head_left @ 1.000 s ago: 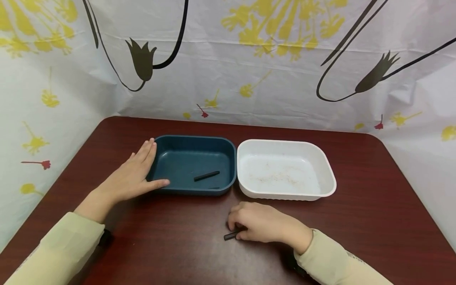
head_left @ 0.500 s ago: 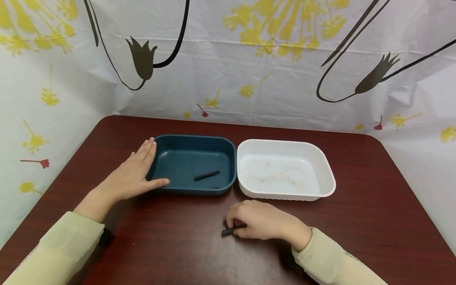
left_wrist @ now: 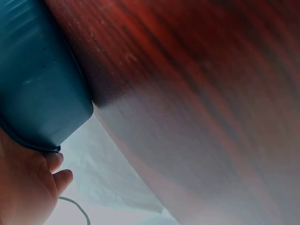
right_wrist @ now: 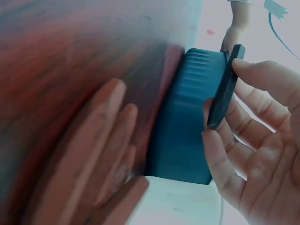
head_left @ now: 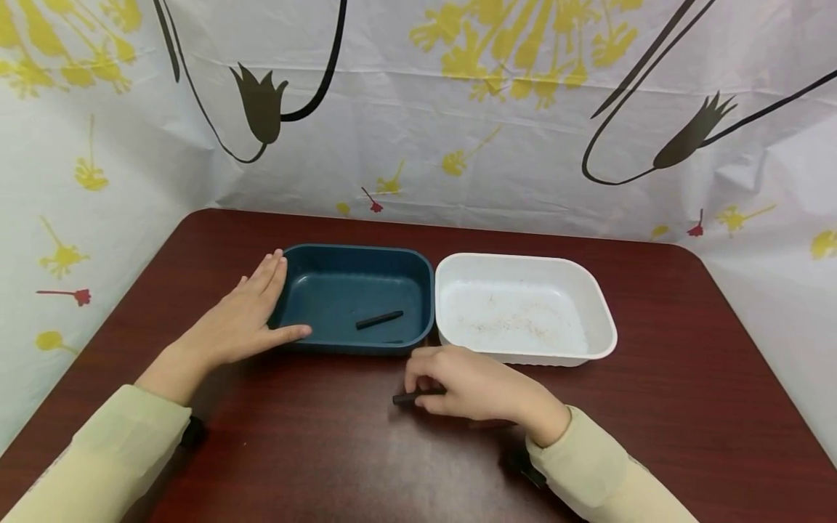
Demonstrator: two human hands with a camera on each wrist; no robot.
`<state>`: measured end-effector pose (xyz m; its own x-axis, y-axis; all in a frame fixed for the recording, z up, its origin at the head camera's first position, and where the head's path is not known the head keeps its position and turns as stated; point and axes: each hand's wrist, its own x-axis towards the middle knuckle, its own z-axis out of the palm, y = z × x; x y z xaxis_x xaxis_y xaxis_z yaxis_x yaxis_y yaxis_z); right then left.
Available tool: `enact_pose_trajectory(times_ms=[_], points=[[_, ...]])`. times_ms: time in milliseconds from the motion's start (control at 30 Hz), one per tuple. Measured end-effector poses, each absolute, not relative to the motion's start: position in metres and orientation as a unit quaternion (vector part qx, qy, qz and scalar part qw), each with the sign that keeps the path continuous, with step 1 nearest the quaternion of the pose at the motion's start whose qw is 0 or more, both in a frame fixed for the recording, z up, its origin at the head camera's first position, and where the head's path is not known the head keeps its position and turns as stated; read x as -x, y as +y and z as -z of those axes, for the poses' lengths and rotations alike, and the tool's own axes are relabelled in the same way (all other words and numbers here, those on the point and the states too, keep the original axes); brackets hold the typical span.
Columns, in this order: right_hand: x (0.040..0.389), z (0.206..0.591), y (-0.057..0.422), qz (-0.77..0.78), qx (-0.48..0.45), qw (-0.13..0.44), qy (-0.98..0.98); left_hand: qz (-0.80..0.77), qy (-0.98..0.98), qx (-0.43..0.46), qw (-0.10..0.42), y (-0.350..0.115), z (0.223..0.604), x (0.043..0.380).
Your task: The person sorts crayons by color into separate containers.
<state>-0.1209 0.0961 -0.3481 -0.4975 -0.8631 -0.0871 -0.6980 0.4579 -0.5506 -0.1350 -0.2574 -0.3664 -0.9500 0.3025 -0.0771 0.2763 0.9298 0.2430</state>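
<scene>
In the head view my right hand (head_left: 467, 381) holds a short black stick (head_left: 404, 399) above the table, just in front of the two trays. The right wrist view shows this faceted stick (right_wrist: 226, 89) pinched between thumb and fingertips. My left hand (head_left: 242, 316) rests with straight fingers on the left end of the dark blue tray (head_left: 356, 349), its thumb over the front rim. Another black stick (head_left: 379, 319) lies slanted inside that tray. Seen from the left wrist, the blue tray's outer wall (left_wrist: 47, 89) has the hand (left_wrist: 26, 183) at its rim.
A white tray (head_left: 604, 338) with brownish specks on its floor stands right beside the blue one. Both are on a dark red-brown glossy table (head_left: 314, 450). A white sheet (head_left: 405, 131) with printed flowers hangs behind the table and at its sides.
My right hand has moved forward and slightly left with the black stick, toward the trays, and the stick has come off the table. The left hand and both trays stay put.
</scene>
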Motion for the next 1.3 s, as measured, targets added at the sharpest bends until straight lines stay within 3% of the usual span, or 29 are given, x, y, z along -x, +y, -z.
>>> enact_pose_trajectory(times_ms=[500, 1300], points=[[0.134, 0.335, 0.069, 0.275, 0.487, 0.116, 0.821, -0.115, 0.981, -0.152, 0.048, -0.257, 0.366, 0.139], [0.18, 0.349, 0.036, 0.299, 0.437, 0.126, 0.839, -0.118, 0.981, -0.146, 0.056, -0.258, 0.37, 0.135]])
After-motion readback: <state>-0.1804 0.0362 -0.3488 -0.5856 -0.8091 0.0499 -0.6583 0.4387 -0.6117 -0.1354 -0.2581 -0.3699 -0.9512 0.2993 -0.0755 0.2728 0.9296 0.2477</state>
